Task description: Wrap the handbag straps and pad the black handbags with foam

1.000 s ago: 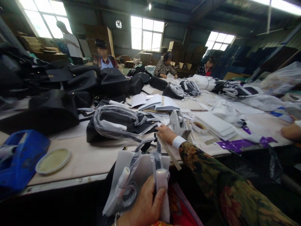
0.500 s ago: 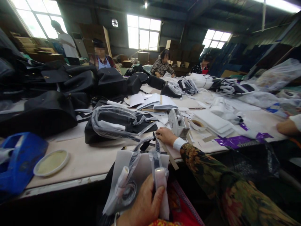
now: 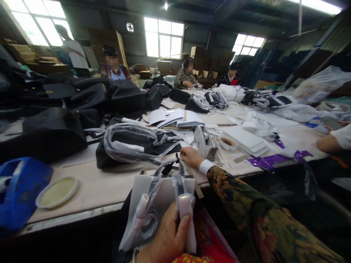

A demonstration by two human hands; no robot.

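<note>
The left hand [image 3: 171, 232] is closed around a foam-wrapped handle [image 3: 186, 210], thumb pressed along its side; the palm side is out of sight and the forearm is cut off below. Behind and beside this hand stands a white sheet [image 3: 164, 193], with a second wrapped handle [image 3: 142, 204] and a coil of clear film [image 3: 150, 221] to the hand's left. A black bag [image 3: 126, 212] seems to lie behind the sheet, just left of the left hand, its outline lost in shadow.

Farther forward, the right hand [image 3: 191, 157] has its fingers bent beside the top of the film-covered straps [image 3: 156, 182]. Its fingertips are too small and overlapped to tell whether they grasp anything. A flat strip [image 3: 199, 190] runs below it, partly covered.

Just beyond the right hand on the counter [image 3: 90, 182] is a grey tape dispenser [image 3: 202, 140]; to its left, another black bag [image 3: 105, 155] is partly hidden by wrapped straps. Well left of the left hand, a blue object [image 3: 24, 193] is cut off by the edge. Far right of the right hand, a co-worker's hand [image 3: 325, 143] shows, its grip unclear.
</note>
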